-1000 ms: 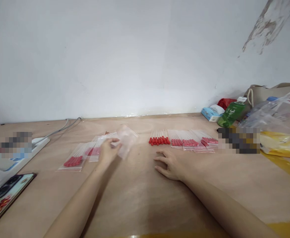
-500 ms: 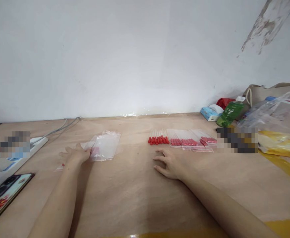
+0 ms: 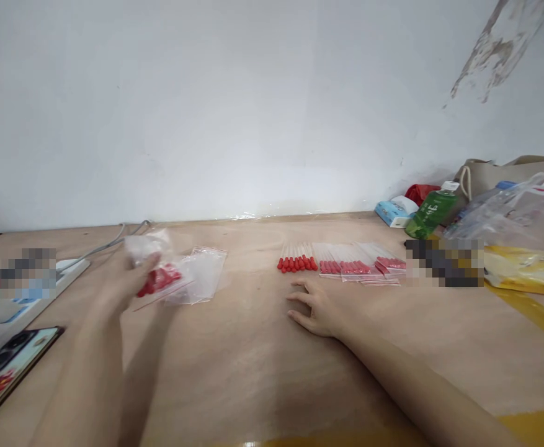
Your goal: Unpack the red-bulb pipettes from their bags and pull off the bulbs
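Observation:
My left hand is closed on a clear plastic bag with red pieces in it, raised above the table and blurred by motion. Beside it, flat clear zip bags lie overlapping on the wood. My right hand rests on the table with its fingers apart, holding nothing. Just beyond its fingertips is a row of red-tipped clear droppers or sticks; their exact kind is hard to make out. To their right, filled zip bags of similar red-tipped pieces lie overlapping.
A phone and a white power strip with a grey cable lie at the left. At the right stand a tissue pack, a green bottle and plastic bags. A white wall closes off the back.
My left hand has lifted the bag of red pieces off the table, where the hand was partly covering it. My right hand has stayed in place.

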{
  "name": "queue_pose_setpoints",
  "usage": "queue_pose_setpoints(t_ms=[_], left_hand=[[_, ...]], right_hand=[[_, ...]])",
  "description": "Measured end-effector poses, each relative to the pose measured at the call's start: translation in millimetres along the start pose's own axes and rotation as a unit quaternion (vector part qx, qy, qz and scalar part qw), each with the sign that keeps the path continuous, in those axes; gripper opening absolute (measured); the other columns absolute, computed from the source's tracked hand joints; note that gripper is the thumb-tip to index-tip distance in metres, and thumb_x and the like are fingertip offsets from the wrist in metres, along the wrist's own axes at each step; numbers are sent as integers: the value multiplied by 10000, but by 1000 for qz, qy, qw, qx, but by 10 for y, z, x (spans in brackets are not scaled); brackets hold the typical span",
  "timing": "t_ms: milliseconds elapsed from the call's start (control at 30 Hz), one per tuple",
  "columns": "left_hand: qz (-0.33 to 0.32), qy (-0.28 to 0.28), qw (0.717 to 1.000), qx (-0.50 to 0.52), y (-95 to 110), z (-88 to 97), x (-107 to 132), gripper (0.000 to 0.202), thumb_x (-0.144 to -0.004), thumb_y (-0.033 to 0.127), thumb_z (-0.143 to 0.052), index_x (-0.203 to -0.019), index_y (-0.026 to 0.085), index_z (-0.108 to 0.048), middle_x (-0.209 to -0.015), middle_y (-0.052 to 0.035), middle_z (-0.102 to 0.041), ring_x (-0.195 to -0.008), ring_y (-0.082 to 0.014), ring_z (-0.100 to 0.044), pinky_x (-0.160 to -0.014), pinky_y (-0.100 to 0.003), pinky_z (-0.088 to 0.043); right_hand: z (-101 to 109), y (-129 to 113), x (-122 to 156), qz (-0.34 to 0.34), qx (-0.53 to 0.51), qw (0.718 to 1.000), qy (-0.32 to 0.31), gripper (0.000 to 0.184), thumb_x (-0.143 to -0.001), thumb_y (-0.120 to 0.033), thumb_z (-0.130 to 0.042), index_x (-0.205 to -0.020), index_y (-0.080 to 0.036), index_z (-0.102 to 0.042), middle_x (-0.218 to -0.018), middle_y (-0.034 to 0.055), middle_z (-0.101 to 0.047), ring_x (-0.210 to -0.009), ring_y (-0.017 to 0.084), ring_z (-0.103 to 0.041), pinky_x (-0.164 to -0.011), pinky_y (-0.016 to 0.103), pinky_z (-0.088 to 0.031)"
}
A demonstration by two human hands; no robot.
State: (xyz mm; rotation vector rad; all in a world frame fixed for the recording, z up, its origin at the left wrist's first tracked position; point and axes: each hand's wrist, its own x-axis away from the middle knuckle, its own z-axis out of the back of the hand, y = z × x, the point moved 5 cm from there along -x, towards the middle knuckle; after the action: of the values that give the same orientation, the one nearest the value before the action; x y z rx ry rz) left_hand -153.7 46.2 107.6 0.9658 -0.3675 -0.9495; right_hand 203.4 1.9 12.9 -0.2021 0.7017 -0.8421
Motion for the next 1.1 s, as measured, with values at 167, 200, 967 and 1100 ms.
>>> queue_pose_setpoints(t_ms=[167, 200, 967, 1100], left_hand=[[16, -201, 959, 198, 116, -1215, 652, 361, -620, 355, -686, -870, 128, -560, -722, -33, -636, -590, -137, -591, -548, -240, -474], [16, -230, 949, 215, 99, -1418, 784, 356, -621, 335, -688, -881, 131, -556, -752, -40, -644, -623, -145, -607, -574, -250, -488], [-389, -306, 868, 48, 113, -1517, 1338, 208, -841, 265, -461, -768, 180, -637, -901, -44, -583, -835, -144, -564, -768, -283, -456], [-349, -312, 882, 57, 72, -1555, 1290, 156, -795, 266, -528, -717, 175, -627, -955, -59, -562, -869, -165, -557, -745, -304, -468]], right_hand=[[-18, -126, -53, 15, -37, 999, 29, 710, -719, -224, -587, -1342, -230, -248, -1279, 120, -386, -1155, 226, -429, -920, 392, -419], [-46, -150, -64, 30, -35, 999, 22, 718, -721, -204, -579, -1349, -234, -230, -1293, 120, -372, -1160, 224, -425, -921, 388, -420], [-127, -18, -203, 62, -54, 995, 60, 154, -802, -171, -495, -934, -193, -571, -969, 65, -570, -899, 155, -551, -777, 301, -479], [-83, -63, -185, 85, -29, 993, 74, 85, -787, -157, -493, -837, -193, -551, -939, 69, -548, -891, 159, -525, -753, 299, -470]])
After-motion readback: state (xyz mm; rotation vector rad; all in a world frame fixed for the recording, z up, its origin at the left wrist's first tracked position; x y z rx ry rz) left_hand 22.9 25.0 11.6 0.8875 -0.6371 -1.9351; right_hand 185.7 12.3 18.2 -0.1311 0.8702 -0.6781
